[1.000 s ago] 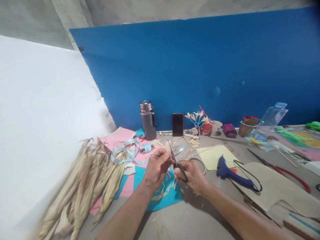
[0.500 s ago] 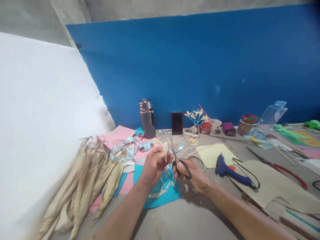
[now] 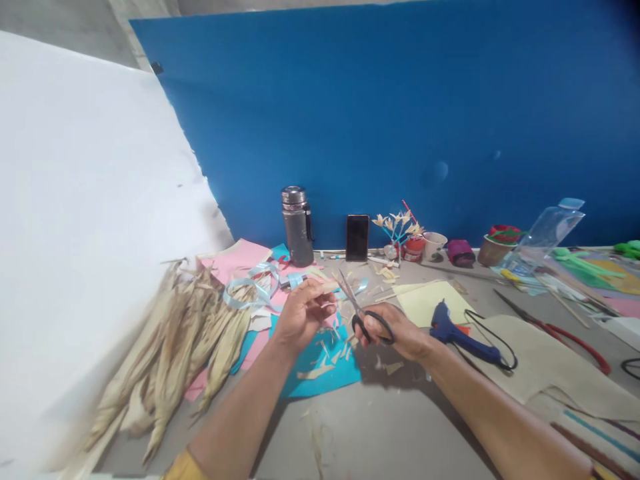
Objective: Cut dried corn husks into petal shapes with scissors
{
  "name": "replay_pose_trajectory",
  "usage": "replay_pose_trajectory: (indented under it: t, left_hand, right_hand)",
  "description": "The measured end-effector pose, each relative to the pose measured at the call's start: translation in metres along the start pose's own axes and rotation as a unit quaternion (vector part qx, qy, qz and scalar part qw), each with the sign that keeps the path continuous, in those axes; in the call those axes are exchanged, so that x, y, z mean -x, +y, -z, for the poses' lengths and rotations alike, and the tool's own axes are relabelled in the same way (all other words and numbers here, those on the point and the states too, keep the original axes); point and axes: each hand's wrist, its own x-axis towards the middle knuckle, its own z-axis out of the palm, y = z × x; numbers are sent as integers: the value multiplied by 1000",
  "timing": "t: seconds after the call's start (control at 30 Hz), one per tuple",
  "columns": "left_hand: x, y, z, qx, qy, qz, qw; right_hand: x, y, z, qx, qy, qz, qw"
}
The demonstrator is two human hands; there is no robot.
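Between the fingertips of my left hand [image 3: 306,312] is a small pale piece of corn husk [image 3: 330,287], pointing right. My right hand [image 3: 387,327] grips black-handled scissors [image 3: 353,297], their blades parted a little and angled up to the left, close to the husk piece. Below both hands lies a bright blue sheet [image 3: 320,383], scattered with husk scraps [image 3: 316,372]. A pile of long dried corn husks [image 3: 170,360] spreads to the left of my left arm.
A blue glue gun [image 3: 465,340] and red-handled scissors [image 3: 560,333] lie to the right. Along the back stand a grey flask [image 3: 299,233], a phone [image 3: 357,239], husk flowers [image 3: 397,227], a paper cup [image 3: 434,247] and a tilted plastic bottle [image 3: 545,233]. Light blue ribbon [image 3: 250,283] curls on pink paper [image 3: 235,257].
The husk piece has turned from upright to nearly level, pointing right. My right hand and the scissors have shifted slightly right, away from my left hand. The camera view has tilted slightly.
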Motion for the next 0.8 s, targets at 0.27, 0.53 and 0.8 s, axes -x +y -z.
replay_pose_trajectory:
  t: [0.27,0.53,0.8]
  left_hand:
    - [4,6,-4,-4,-14,13,1000]
    - [1,5,0,19,8,5,1000]
    - [0,4,1,-1,9,7,1000]
  right_hand:
    - [2,-3,0,31,-41,-19,999]
    - [3,-3,0,48,-50,-25,997]
    - [3,5,2,89,-46,-23,995]
